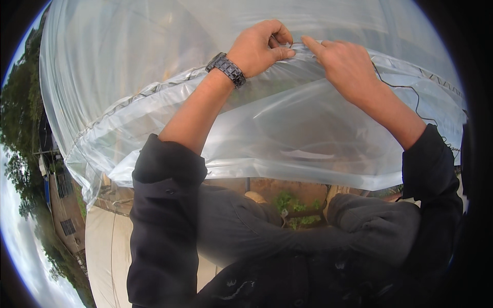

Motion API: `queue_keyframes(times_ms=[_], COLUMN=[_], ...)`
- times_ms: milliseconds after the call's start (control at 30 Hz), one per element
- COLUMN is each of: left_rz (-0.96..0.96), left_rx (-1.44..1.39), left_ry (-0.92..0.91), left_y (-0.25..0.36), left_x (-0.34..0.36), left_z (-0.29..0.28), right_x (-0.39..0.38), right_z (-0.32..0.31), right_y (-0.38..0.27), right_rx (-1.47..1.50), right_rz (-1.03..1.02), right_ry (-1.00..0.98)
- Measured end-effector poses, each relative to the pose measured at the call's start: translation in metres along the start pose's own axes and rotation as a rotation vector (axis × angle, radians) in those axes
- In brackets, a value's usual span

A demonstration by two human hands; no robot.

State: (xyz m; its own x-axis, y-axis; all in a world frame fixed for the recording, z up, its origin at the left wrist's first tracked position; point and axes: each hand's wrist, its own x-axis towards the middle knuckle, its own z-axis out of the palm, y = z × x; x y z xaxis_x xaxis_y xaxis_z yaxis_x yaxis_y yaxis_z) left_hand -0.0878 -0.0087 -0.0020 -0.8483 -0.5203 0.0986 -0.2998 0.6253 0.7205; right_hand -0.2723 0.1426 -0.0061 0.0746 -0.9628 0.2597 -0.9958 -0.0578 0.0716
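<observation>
Dark wire (400,86) trails toward the right edge of the plastic sheeting (287,123); the left hand (257,49) curls, the right hand (346,66) extends a forefinger; whether gripping, I cannot tell.

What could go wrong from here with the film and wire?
The bent dark wire trails by the right sleeve and might snag on it. Where it runs between the left hand and right hand, it could nick the creased clear film. The film's lower edge looks loose above the knees, so wind might lift it.
</observation>
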Motion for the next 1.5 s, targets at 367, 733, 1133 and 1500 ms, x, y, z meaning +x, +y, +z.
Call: queue_keyframes(times_ms=[367, 733, 1133, 1500], left_rz=[0.013, 0.075, -0.062, -0.057], left_rx=[-0.029, 0.066, 0.156, 0.290], left_ry=[-0.038, 0.051, 0.029, -0.010], left_y=[-0.001, -0.004, 0.015, 0.018], left_x=[0.008, 0.007, 0.005, 0.012], left_z=[-0.003, 0.006, 0.005, 0.010], right_x=[0.004, -0.008, -0.027, -0.032], right_z=[-0.008, 0.006, 0.011, 0.015], right_y=[-0.001, 0.006, -0.014, -0.023], right_rx=[-0.024, 0.187, 0.101, 0.094], right_rz=[0.025, -0.060, -0.060, -0.048], right_ry=[-0.131, 0.140, 0.203, 0.188])
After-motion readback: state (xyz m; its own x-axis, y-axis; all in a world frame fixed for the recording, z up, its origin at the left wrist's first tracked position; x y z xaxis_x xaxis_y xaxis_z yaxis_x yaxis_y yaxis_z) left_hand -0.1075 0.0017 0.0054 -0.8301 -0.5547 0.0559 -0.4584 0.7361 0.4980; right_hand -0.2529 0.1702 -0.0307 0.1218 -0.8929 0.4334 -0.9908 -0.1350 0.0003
